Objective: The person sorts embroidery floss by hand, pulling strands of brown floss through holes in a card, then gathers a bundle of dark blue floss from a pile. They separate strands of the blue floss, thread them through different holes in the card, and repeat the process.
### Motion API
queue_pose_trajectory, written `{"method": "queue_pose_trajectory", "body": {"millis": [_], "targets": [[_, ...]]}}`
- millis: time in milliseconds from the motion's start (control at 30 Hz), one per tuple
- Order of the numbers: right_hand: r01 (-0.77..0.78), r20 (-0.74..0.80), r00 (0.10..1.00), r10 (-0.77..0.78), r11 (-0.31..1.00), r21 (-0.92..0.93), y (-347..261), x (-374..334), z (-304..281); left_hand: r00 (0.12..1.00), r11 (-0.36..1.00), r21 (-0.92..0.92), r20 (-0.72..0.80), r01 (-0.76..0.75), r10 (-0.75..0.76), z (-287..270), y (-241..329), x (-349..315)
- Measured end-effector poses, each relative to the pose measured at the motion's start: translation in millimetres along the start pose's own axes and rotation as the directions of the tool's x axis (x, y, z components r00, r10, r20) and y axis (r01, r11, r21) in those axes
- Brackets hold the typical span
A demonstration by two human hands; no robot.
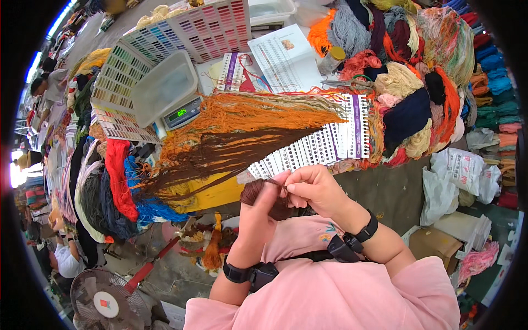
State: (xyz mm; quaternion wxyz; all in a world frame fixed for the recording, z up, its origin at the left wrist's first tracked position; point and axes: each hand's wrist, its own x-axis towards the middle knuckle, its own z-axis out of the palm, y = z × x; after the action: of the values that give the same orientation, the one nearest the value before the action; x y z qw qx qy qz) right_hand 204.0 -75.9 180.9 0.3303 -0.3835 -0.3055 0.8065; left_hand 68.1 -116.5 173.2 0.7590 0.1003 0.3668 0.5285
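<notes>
Close to my chest, my left hand [258,217] is closed around a dark brown hank of thread [251,192]. My right hand [314,190] meets it there, with thumb and forefinger pinched on a thin brown strand at the hank's edge. Just beyond both hands lie punched white thread cards [308,151], laid overlapping in a row. Long brown threads [236,146] run across the table from the cards toward the left. Orange threads [253,113] are spread out behind them, their right ends at the cards.
A clear plastic tub [165,91] tilts on a digital scale [183,113], before a standing colour chart [181,33]. A printed sheet [286,58], scissors [344,83] and a lidded jar [332,59] lie behind. Yarn heaps [407,113] flank the table; a fan [107,302] stands lower left.
</notes>
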Motion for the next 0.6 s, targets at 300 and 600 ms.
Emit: {"method": "queue_pose_trajectory", "body": {"millis": [300,600], "targets": [[-0.03,0.073,0.997,0.019,0.987,0.156,2,-23,20,0.981,0.99,-0.105,0.16,-0.097,0.113,0,9,-20],[0.049,0.018,0.999,-0.048,0.998,-0.041,6,-25,41,0.996,0.989,-0.126,0.034,-0.073,0.078,-13,9,-28]]}}
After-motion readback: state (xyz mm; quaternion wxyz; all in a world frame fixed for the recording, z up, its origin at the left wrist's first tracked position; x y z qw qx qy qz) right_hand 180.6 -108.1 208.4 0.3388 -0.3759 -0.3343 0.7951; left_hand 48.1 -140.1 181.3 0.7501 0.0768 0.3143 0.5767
